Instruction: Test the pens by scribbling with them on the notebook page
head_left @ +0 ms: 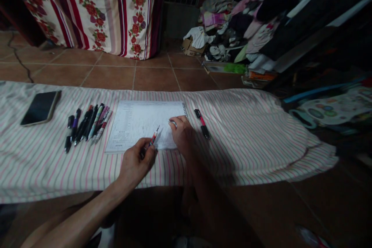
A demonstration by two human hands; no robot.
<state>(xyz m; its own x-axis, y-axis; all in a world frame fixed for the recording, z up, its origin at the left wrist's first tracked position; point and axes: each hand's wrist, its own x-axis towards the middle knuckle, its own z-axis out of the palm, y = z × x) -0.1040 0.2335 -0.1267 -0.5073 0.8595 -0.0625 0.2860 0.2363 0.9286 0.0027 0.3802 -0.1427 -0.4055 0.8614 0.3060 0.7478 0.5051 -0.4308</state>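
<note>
My left hand (136, 162) is closed round a red and white pen (154, 138), whose thin point is turned up and away from me. Just to its right, my right hand (184, 135) pinches a small pale piece (173, 123), perhaps a pen's tip cone; it is too small to be sure. Both hands are over the lower right part of a spiral notebook (139, 120) with a printed, marked page. Right of the notebook lies a red and black pen (202, 124). A row of several pens (90, 124) lies to the left.
A phone (40, 108) lies at the far left on the striped cloth (252, 135) that covers the low table. Beyond it are the tiled floor (113, 71), a flowered curtain (110, 11) and a heap of clothes (232, 27) at the back right.
</note>
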